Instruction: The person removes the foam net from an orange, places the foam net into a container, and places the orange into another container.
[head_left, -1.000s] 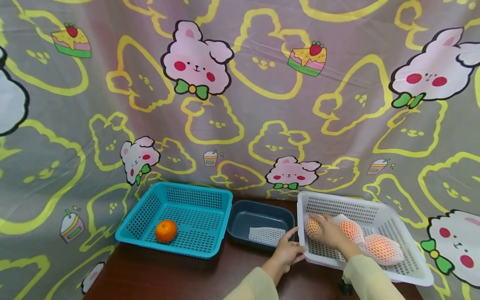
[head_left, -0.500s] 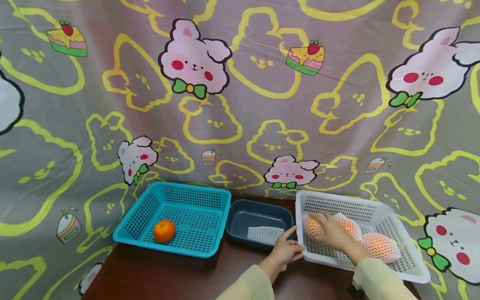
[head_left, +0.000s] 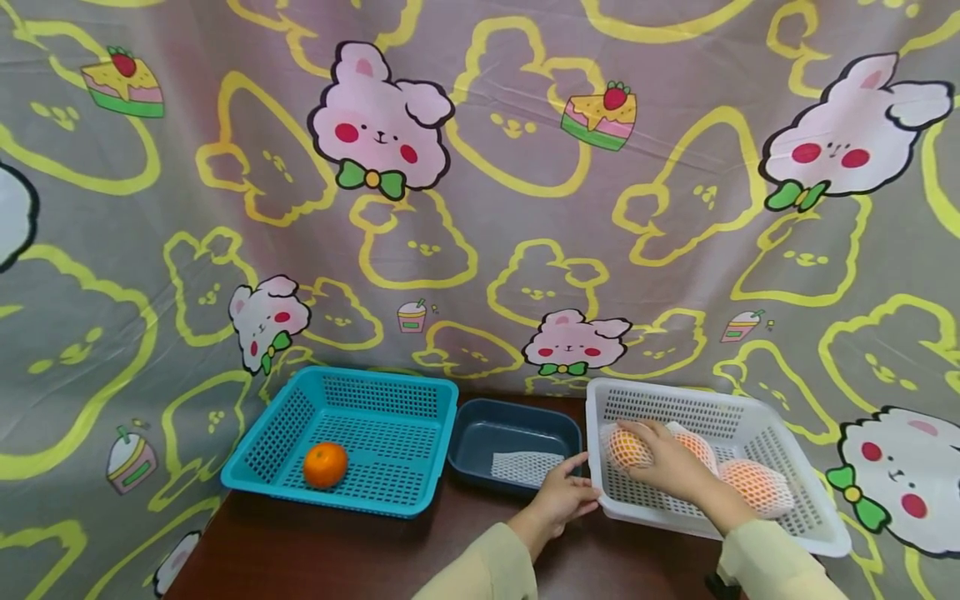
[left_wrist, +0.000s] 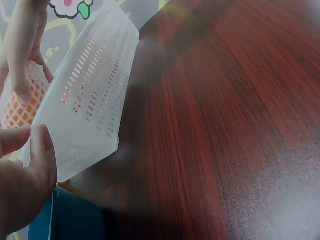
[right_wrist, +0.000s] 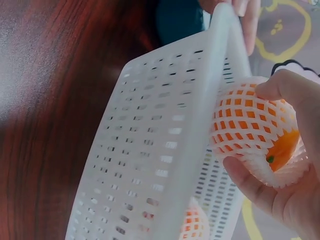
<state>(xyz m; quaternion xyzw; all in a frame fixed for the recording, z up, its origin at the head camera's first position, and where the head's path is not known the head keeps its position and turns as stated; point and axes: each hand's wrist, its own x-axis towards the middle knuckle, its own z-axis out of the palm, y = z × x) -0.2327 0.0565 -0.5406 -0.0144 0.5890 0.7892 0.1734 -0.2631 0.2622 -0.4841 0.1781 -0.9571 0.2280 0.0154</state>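
At the left end of the white basket, my right hand grips an orange in a white foam net. The right wrist view shows thumb and fingers round the netted orange, whose bare peel and green stem spot show through the net's opening. My left hand holds the basket's near left corner. Seen from the left wrist, its thumb lies against the basket's outer wall with another finger at the rim. Two more netted fruits lie in the basket, one partly behind my right hand.
A dark blue tray with a flattened white foam net stands between the baskets. The teal basket on the left holds a bare orange. A cartoon-print curtain hangs behind the brown table.
My right hand has lifted slightly with the netted orange, which has tilted a little. The left hand keeps its place at the basket corner. The whole view has shifted slightly.
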